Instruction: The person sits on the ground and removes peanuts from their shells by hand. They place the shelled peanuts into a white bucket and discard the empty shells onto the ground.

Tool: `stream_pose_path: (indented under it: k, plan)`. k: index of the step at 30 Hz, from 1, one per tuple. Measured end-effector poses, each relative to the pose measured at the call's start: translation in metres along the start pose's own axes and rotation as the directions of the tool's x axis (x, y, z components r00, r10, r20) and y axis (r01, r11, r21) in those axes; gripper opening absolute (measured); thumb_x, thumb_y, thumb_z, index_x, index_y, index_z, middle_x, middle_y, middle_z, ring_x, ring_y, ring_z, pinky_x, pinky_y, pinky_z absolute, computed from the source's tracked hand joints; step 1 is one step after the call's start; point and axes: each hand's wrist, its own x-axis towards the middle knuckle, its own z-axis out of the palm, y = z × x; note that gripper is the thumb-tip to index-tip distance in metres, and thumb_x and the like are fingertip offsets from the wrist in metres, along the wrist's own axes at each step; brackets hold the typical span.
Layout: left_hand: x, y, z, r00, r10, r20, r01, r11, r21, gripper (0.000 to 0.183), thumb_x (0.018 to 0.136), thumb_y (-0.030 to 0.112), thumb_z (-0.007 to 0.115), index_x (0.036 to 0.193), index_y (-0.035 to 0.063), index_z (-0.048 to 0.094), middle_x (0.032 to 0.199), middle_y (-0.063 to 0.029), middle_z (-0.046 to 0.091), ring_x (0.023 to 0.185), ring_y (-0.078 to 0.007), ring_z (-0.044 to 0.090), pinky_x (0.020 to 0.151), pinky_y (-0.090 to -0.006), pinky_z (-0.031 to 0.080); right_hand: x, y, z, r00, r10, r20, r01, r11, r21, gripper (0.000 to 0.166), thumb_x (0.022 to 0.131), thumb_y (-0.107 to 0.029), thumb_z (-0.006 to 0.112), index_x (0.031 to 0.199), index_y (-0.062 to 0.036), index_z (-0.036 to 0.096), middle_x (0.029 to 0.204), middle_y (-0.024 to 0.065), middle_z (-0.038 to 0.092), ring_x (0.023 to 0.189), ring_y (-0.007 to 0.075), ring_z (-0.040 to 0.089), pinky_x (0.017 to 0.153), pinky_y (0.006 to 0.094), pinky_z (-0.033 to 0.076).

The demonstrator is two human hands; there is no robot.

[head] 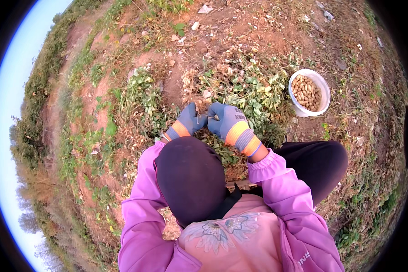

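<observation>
My left hand [190, 119], in a grey-blue work glove with an orange-striped cuff, has its fingers closed on the dry roots of a peanut plant [201, 102]. Close beside it, my right hand [224, 119], gloved alike, is curled with thumb and fingers pinched at the same roots. Whether a single pod sits between the fingertips is hidden. Pale peanut pods [187, 81] cling to roots just beyond the hands. Uprooted peanut plants with wilting green leaves [258, 91] lie in a heap beyond and to the right of my right hand.
A white plastic bucket [300, 111], partly filled with unshelled peanuts [306, 93], stands right of the heap. More leafy plants [142, 91] lie at the left. My dark-trousered knees [190, 176] flank the work area. Reddish soil [224, 30] carries dry litter.
</observation>
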Motion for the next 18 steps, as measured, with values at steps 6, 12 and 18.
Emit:
stream_pose_path:
  k: [6, 12, 18]
  plan:
    - [-0.006, 0.005, -0.008, 0.981, -0.192, 0.018, 0.169, 0.807, -0.565, 0.038, 0.082, 0.004, 0.054, 0.120, -0.0007, 0.047, 0.106, -0.0067, 0.058, 0.093, -0.0141, 0.056, 0.081, -0.0291, 0.046, -0.010, 0.029, -0.037, 0.952, 0.184, 0.245, -0.307, 0.576, 0.758, 0.013, 0.079, -0.007, 0.057, 0.092, -0.0017, 0.056, 0.063, 0.0018, 0.054, 0.047, 0.0085, 0.049, 0.038, 0.0230, 0.040]
    - [-0.009, 0.008, -0.013, 0.970, -0.229, 0.085, 0.226, 0.705, -0.672, 0.042, 0.080, 0.013, 0.060, 0.119, 0.0015, 0.049, 0.106, -0.0060, 0.059, 0.093, -0.0138, 0.056, 0.082, -0.0299, 0.045, 0.001, 0.048, -0.008, 0.986, 0.155, 0.066, -0.129, 0.438, 0.890, 0.023, 0.082, -0.009, 0.055, 0.105, -0.0028, 0.055, 0.074, 0.0027, 0.057, 0.054, 0.0087, 0.052, 0.045, 0.0219, 0.044]
    - [-0.013, 0.010, -0.014, 0.986, -0.143, 0.091, 0.167, 0.729, -0.664, 0.043, 0.077, 0.017, 0.062, 0.116, 0.0017, 0.053, 0.105, -0.0051, 0.060, 0.094, -0.0143, 0.056, 0.083, -0.0314, 0.044, 0.011, 0.030, 0.000, 0.992, 0.088, 0.088, -0.121, 0.513, 0.850, 0.035, 0.075, -0.016, 0.069, 0.105, -0.0018, 0.057, 0.079, -0.0004, 0.055, 0.066, 0.0082, 0.052, 0.054, 0.0228, 0.046]
